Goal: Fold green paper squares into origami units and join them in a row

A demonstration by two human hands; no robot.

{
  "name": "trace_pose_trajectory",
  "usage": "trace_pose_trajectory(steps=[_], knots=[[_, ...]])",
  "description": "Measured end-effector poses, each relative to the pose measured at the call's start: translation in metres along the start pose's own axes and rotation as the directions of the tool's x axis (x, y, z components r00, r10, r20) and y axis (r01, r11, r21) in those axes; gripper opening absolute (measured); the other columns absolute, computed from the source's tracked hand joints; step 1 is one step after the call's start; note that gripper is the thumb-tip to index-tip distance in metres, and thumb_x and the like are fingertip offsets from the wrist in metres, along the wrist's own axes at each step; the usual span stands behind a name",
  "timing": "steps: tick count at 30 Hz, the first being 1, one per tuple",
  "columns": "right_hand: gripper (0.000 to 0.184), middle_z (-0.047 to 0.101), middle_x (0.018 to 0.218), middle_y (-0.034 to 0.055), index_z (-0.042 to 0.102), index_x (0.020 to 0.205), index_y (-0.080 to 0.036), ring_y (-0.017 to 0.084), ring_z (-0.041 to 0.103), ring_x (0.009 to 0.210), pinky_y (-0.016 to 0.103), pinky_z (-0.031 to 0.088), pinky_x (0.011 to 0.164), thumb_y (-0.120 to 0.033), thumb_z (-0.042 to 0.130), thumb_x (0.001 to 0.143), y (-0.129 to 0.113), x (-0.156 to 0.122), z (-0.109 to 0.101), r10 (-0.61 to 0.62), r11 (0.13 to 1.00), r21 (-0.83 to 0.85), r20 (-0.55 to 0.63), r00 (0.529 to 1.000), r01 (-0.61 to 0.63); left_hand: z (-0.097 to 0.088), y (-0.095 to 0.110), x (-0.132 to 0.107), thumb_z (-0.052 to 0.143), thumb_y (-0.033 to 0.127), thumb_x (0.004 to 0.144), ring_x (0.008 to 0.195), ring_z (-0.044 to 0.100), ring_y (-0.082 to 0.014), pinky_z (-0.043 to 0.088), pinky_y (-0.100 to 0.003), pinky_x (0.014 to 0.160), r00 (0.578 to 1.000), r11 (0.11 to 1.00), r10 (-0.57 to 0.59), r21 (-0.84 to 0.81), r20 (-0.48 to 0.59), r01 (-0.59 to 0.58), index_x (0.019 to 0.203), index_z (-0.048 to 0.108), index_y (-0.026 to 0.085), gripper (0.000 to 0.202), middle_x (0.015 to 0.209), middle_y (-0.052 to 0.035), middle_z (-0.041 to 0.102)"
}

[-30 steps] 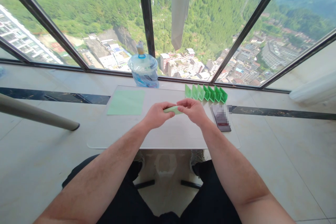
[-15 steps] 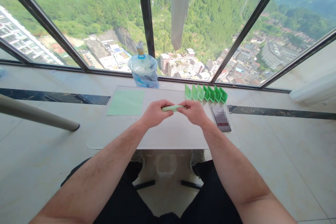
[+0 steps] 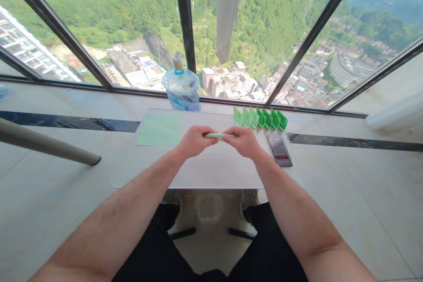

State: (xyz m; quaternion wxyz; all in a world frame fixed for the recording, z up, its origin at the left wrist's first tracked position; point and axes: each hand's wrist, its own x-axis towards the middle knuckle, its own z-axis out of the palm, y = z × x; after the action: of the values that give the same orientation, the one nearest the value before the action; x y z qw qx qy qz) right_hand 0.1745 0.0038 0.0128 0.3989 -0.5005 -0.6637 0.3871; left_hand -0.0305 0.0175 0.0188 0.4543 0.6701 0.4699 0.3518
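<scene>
Both hands meet above the middle of a small white table (image 3: 211,172). My left hand (image 3: 194,141) and my right hand (image 3: 243,142) each pinch one end of a folded strip of light green paper (image 3: 217,135), held flat and edge-on just above the tabletop. A stack of flat light green sheets (image 3: 159,129) lies at the table's back left. A row of several folded green paper pieces (image 3: 260,117) stands along the back right edge.
A phone (image 3: 280,150) lies face up at the table's right, close to my right wrist. A large clear water jug (image 3: 181,89) stands behind the table by the window. A grey pole (image 3: 46,144) juts in from the left. My legs are under the table.
The green paper has gone from a slightly open fold to a thin flat strip. My hands have drawn slightly together and shifted only a little.
</scene>
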Motion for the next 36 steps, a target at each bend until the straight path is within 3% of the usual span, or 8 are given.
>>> trace_pose_trajectory(steps=[5, 13, 18, 24, 28, 32, 36], knots=[[0.025, 0.061, 0.061, -0.0019, 0.076, 0.079, -0.019, 0.011, 0.046, 0.057, 0.025, 0.035, 0.054, -0.044, 0.071, 0.077, 0.001, 0.000, 0.000, 0.001, 1.000, 0.015, -0.021, 1.000, -0.001, -0.002, 0.001, 0.000, 0.075, 0.044, 0.072, 0.056, 0.050, -0.0123, 0.036, -0.025, 0.054, 0.999, 0.999, 0.040, 0.019, -0.033, -0.039, 0.084, 0.080, 0.019, 0.028, 0.062, 0.0009, 0.066], [0.026, 0.057, 0.056, -0.0027, 0.077, 0.074, -0.019, 0.011, 0.041, 0.056, 0.025, 0.032, 0.054, -0.043, 0.069, 0.079, -0.003, -0.003, -0.001, -0.017, 0.998, -0.060, -0.024, 1.000, 0.016, -0.004, -0.001, 0.000, 0.073, 0.043, 0.073, 0.052, 0.047, -0.0115, 0.032, -0.025, 0.051, 0.999, 1.000, 0.028, 0.008, -0.019, -0.028, 0.069, 0.077, 0.018, 0.026, 0.057, -0.0006, 0.064], [0.026, 0.060, 0.059, -0.0015, 0.078, 0.077, -0.018, 0.011, 0.045, 0.057, 0.025, 0.034, 0.055, -0.042, 0.069, 0.080, -0.003, -0.003, 0.001, -0.034, 0.998, -0.055, -0.033, 0.999, 0.032, -0.003, 0.001, -0.001, 0.073, 0.043, 0.074, 0.055, 0.048, -0.0115, 0.034, -0.025, 0.053, 0.996, 0.996, 0.079, 0.041, -0.032, -0.078, 0.084, 0.080, 0.018, 0.028, 0.060, 0.0007, 0.065], [0.027, 0.063, 0.062, -0.0002, 0.077, 0.076, -0.016, 0.011, 0.047, 0.059, 0.025, 0.035, 0.057, -0.040, 0.067, 0.082, -0.004, -0.003, 0.006, -0.084, 0.993, -0.087, -0.056, 0.995, 0.079, -0.001, 0.004, -0.001, 0.072, 0.041, 0.075, 0.049, 0.039, -0.0090, 0.028, -0.023, 0.048, 0.998, 0.997, 0.051, 0.061, -0.030, -0.049, 0.075, 0.078, 0.016, 0.026, 0.049, 0.0030, 0.055], [0.026, 0.058, 0.055, -0.0014, 0.075, 0.071, -0.016, 0.010, 0.042, 0.055, 0.025, 0.031, 0.052, -0.040, 0.070, 0.079, -0.004, -0.003, 0.005, -0.027, 0.998, -0.051, -0.064, 0.998, 0.024, -0.004, 0.003, 0.000, 0.071, 0.039, 0.075, 0.048, 0.040, -0.0088, 0.026, -0.023, 0.047, 0.999, 0.999, 0.026, 0.038, 0.026, -0.027, 0.074, 0.078, 0.015, 0.025, 0.052, 0.0004, 0.061], [0.026, 0.062, 0.055, -0.0001, 0.073, 0.067, -0.016, 0.010, 0.045, 0.053, 0.024, 0.032, 0.050, -0.041, 0.076, 0.072, -0.002, -0.001, 0.002, 0.079, 0.995, 0.067, -0.022, 0.997, -0.077, -0.008, 0.002, 0.002, 0.070, 0.040, 0.076, 0.047, 0.044, -0.0097, 0.027, -0.023, 0.046, 0.997, 0.999, 0.011, 0.048, 0.073, -0.015, 0.075, 0.078, 0.015, 0.026, 0.057, -0.0018, 0.067], [0.026, 0.066, 0.060, 0.0016, 0.076, 0.073, -0.016, 0.011, 0.047, 0.053, 0.024, 0.033, 0.050, -0.041, 0.072, 0.075, 0.004, 0.000, -0.003, 0.122, 0.990, 0.063, 0.051, 0.991, -0.125, -0.011, 0.003, 0.001, 0.073, 0.037, 0.073, 0.049, 0.049, -0.0105, 0.032, -0.023, 0.047, 0.999, 0.999, -0.035, 0.029, 0.011, 0.034, 0.071, 0.076, 0.015, 0.021, 0.061, -0.0023, 0.071]])
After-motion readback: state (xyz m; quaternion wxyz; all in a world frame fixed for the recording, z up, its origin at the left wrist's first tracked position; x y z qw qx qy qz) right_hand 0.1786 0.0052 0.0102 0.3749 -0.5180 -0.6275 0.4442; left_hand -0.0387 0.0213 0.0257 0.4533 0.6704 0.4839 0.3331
